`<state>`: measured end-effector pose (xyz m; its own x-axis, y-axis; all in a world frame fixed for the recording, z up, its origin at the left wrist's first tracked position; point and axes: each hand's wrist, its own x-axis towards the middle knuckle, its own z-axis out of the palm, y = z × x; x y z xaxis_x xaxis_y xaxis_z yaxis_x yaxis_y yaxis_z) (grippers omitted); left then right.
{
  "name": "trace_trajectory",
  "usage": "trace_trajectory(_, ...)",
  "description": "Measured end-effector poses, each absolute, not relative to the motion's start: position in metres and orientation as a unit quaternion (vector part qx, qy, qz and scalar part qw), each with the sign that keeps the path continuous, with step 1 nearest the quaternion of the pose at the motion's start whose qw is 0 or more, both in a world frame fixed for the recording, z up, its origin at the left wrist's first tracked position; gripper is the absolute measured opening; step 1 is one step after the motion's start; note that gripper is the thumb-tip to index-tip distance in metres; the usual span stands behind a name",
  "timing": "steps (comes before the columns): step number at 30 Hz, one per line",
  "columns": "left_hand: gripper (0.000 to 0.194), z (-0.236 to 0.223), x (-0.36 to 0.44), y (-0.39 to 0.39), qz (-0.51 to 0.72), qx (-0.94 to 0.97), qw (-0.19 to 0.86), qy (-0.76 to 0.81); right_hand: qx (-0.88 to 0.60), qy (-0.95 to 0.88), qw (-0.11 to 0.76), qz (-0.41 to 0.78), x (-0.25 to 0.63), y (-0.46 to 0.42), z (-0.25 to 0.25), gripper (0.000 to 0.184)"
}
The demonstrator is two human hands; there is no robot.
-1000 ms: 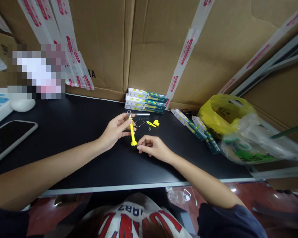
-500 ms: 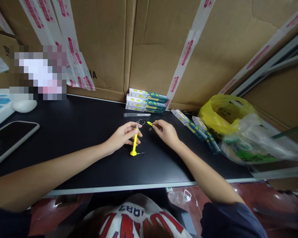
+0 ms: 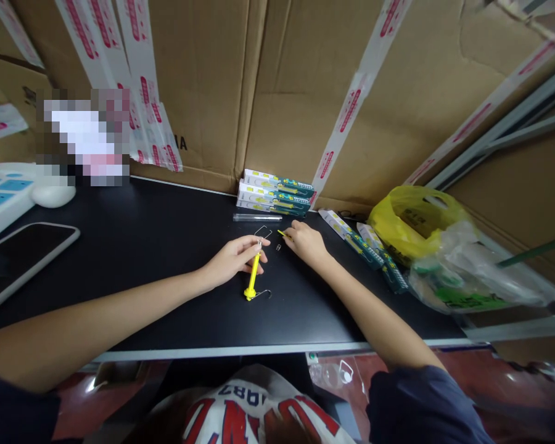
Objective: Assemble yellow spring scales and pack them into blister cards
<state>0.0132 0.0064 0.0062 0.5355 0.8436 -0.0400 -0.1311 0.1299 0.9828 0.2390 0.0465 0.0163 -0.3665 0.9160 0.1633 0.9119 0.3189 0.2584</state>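
My left hand [image 3: 238, 256] is closed around the upper part of a yellow spring scale rod [image 3: 254, 271], which is tilted slightly. Its lower end carries a yellow cap [image 3: 250, 295], and a thin metal hook [image 3: 264, 293] sticks out to the right there. Just beyond my left fingertips is a bent wire piece [image 3: 263, 232]. To the right, my right hand [image 3: 309, 243] pinches a small yellow piece [image 3: 283, 234] near the tabletop. Between the hands lies a tiny metal part [image 3: 278, 247], too small to make out well. A clear tube [image 3: 258, 217] rests behind them.
Stacked spring scale boxes [image 3: 275, 194] stand at the back against cardboard [image 3: 296, 92]. More boxes [image 3: 351, 237] lie right, beside a yellow plastic bag [image 3: 398, 222] and a clear bag [image 3: 472, 283]. At left are a phone [image 3: 23, 262] and a white power strip [image 3: 4, 194].
The view has shifted slightly. The yellow piece in my right hand has turned and now shows as a thin sliver. My left hand keeps its hold on the yellow rod.
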Motion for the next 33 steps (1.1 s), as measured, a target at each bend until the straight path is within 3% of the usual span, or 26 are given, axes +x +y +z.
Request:
trace_trajectory(3, 0.036, 0.005, 0.013, 0.007, 0.354, 0.550, 0.683, 0.325, 0.559, 0.814, -0.053, 0.150, 0.239, 0.043, 0.016, 0.021)
trace_trajectory(5, 0.036, 0.004, 0.013, 0.007, 0.348, 0.548, 0.688, 0.325, 0.542, 0.820, -0.141, 0.118, 0.237, 0.037, 0.017, 0.019)
trace_trajectory(8, 0.035, 0.006, 0.013, 0.006, 0.339, 0.547, 0.692, 0.327, 0.494, 0.822, -0.283, -0.016, 0.233, 0.023, 0.020, 0.015)
trace_trajectory(11, 0.035, 0.008, 0.013, 0.004, 0.337, 0.547, 0.693, 0.328, 0.459, 0.797, -0.352, -0.171, 0.226, 0.009, 0.023, 0.014)
trace_trajectory(20, 0.028, 0.006, 0.012, 0.005, 0.342, 0.546, 0.700, 0.309, 0.440, 0.749, -0.382, -0.316, 0.220, 0.001, 0.022, 0.025)
trace_trajectory(33, 0.029, 0.010, 0.013, 0.003, 0.337, 0.541, 0.703, 0.314, 0.439, 0.735, -0.375, -0.356, 0.217, -0.002, 0.021, 0.029)
